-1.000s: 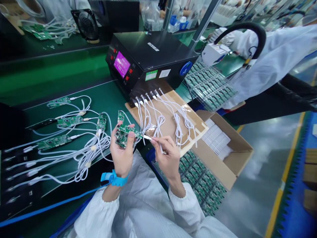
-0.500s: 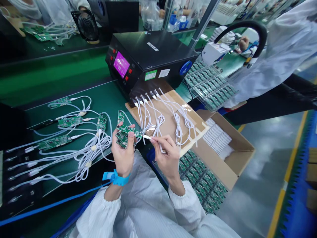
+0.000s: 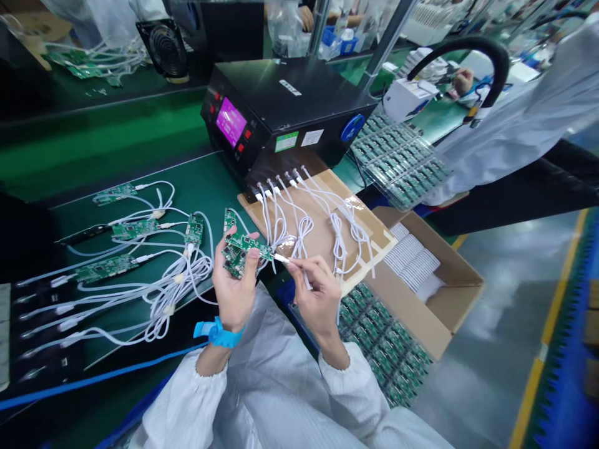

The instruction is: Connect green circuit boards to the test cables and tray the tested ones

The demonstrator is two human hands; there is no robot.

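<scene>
My left hand (image 3: 236, 280), with a blue wrist strap (image 3: 218, 333), holds green circuit boards (image 3: 248, 244), one lying across another. My right hand (image 3: 317, 290) pinches a white cable plug (image 3: 281, 258) against the right end of the upper board. Whether the plug is fully seated cannot be made out. Behind my hands, white cables (image 3: 304, 227) run from the black box (image 3: 290, 100) with a lit pink screen over a cardboard sheet (image 3: 322, 212). To the left, several boards (image 3: 135, 229) wired to bundled white cables (image 3: 182, 280) lie on the green table (image 3: 201, 181).
Trays of boards stand below the cardboard (image 3: 384, 343) and at the back right (image 3: 397, 159). An open carton (image 3: 449, 299) holds white items. A person's white sleeve (image 3: 528, 131) and a black hose (image 3: 496, 56) are at the right. A fan (image 3: 163, 50) stands behind.
The view has shifted slightly. Both hands keep their holds on the boards and plug, and the sleeve at the right has moved a little.
</scene>
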